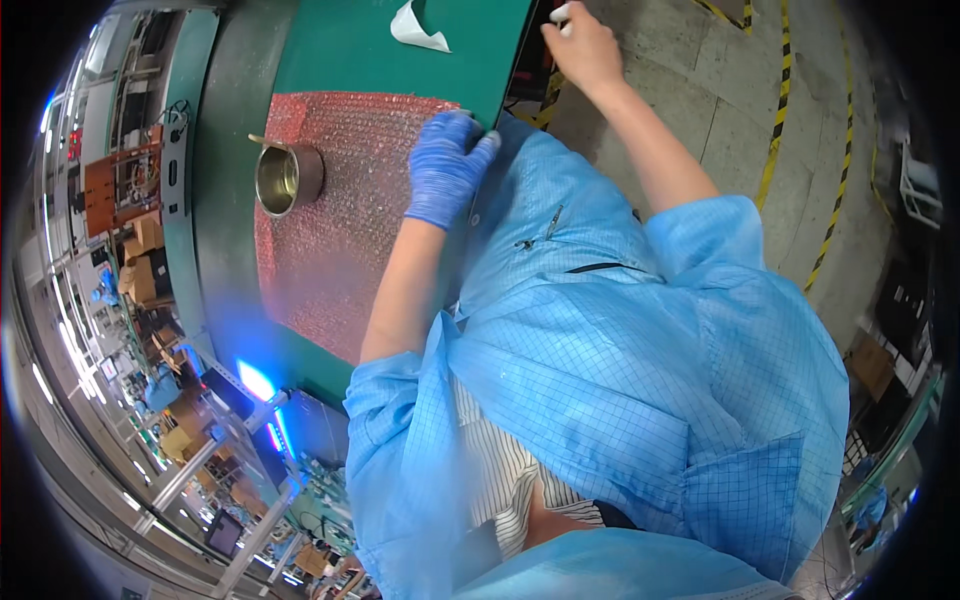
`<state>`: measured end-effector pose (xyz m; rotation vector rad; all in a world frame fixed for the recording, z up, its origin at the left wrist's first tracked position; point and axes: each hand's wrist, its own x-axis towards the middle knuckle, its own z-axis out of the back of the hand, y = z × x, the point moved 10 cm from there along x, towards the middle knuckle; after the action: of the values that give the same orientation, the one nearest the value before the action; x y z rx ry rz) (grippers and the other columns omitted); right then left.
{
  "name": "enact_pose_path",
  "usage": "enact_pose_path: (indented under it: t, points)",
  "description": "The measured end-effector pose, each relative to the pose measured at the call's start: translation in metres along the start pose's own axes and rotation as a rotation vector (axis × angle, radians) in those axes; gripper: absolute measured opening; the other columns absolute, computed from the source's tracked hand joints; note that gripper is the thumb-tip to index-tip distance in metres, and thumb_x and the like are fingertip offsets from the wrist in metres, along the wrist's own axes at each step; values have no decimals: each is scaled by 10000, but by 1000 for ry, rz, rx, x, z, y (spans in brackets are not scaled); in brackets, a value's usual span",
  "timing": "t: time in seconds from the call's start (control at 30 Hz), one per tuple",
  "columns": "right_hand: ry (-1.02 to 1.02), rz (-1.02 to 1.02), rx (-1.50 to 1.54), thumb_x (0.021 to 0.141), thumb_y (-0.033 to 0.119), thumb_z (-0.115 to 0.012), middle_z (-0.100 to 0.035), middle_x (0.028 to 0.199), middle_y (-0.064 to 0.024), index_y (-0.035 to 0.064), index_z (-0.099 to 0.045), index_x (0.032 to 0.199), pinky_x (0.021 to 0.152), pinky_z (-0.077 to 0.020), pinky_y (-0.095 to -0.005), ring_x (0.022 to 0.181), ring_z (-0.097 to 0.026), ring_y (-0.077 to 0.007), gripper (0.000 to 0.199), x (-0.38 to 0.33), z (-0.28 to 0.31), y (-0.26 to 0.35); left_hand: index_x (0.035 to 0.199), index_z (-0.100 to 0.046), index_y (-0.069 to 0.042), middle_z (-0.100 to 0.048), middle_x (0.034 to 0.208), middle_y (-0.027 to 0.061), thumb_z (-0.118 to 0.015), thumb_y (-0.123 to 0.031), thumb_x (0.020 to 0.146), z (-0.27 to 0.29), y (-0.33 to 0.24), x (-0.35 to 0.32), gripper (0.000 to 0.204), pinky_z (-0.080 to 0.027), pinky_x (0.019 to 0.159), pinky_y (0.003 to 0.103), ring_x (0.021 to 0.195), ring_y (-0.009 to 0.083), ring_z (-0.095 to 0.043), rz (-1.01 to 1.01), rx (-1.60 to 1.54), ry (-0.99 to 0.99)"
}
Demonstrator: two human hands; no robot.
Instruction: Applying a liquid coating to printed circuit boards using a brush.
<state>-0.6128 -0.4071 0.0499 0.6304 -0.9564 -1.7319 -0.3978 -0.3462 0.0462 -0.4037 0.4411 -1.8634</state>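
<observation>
My left hand [438,175], in a blue knitted glove, rests at the near edge of a green-topped bench. Its palm lies over the corner of a pinkish-red bubble wrap sheet [345,210], thumb spread from the fingers. A round metal cup [303,178] with a yellowish inside stands on the sheet's far side, a thin stick-like piece at its rim. My right hand [588,55] is bare and reaches past the bench's end, fingers curled together. White shows at its fingertips; whether that is finger covers or a held thing, I cannot make out.
A curled white piece of paper or film [418,28] lies on the green bench top [340,50]. Beside the bench, grey floor [680,110] carries yellow-black striped tape [780,130]. A bright blue-white lamp [256,380] on a metal frame glows at the lower left.
</observation>
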Motion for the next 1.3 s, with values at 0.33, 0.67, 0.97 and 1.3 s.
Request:
enact_pose_path:
  t: [0.33, 0.67, 0.97, 1.3]
  points:
    - [25, 847, -498, 884, 378, -475, -478, 1287, -154, 43, -465, 1232, 1008, -332, -415, 1241, -407, -273, 483, 35, -106, 62, 1067, -588, -23, -509, 1196, 180, -652, -420, 762, -10, -16, -7, 504, -394, 955, 400, 1114, 342, -480, -94, 119, 51]
    - [250, 752, -714, 889, 377, -413, -431, 1332, -95, 73, -476, 1256, 1011, -312, -447, 1240, -389, -251, 481, 50, -134, 50, 1163, -522, -36, -538, 1160, 108, -680, -150, 777, 105, 62, -98, 433, -405, 934, 323, 1084, 217, -513, 305, -513, -385]
    - [-125, 764, -668, 869, 391, -460, -480, 1280, -114, 70, -500, 1215, 984, -332, -439, 1208, -420, -291, 474, 61, -156, 71, 1209, -481, 26, -504, 1210, 177, -616, -228, 855, 170, 214, -340, 456, -374, 958, 346, 1118, 261, -476, 830, 176, -791]
    - [29, 717, -814, 842, 315, -529, -409, 1329, -107, 67, -419, 1279, 1011, -284, -427, 1238, -369, -294, 514, 59, -166, 76, 1270, -440, -1, -418, 1311, 224, -459, -423, 904, 133, 233, -466, 559, -332, 997, 455, 1202, 364, -402, 1389, 604, -486]
